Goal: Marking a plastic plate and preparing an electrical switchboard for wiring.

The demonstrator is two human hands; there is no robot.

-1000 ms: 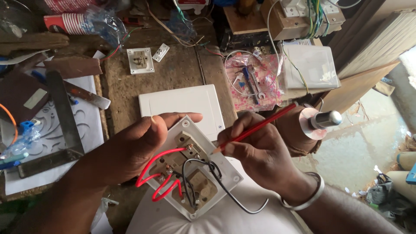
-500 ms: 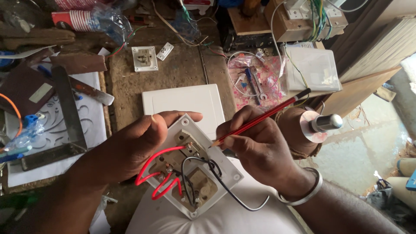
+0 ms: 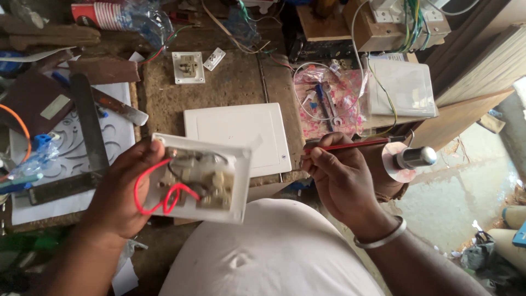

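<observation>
Centrally, the cluttered wooden bench (image 3: 230,87) is seen carrying a flat white cover plate (image 3: 236,137) at twelve o'clock; the white switch plate (image 3: 200,178), back side up with a red wire loop (image 3: 159,198), is gripped from nine o'clock by the left hand (image 3: 118,200); at three o'clock, the right hand (image 3: 342,178) is closed around a thin red screwdriver (image 3: 353,144), apart from the switch plate.

White switch plate (image 3: 205,181), back side up with looped red wires (image 3: 159,197); thin red screwdriver (image 3: 350,145) roughly level beside it.
</observation>
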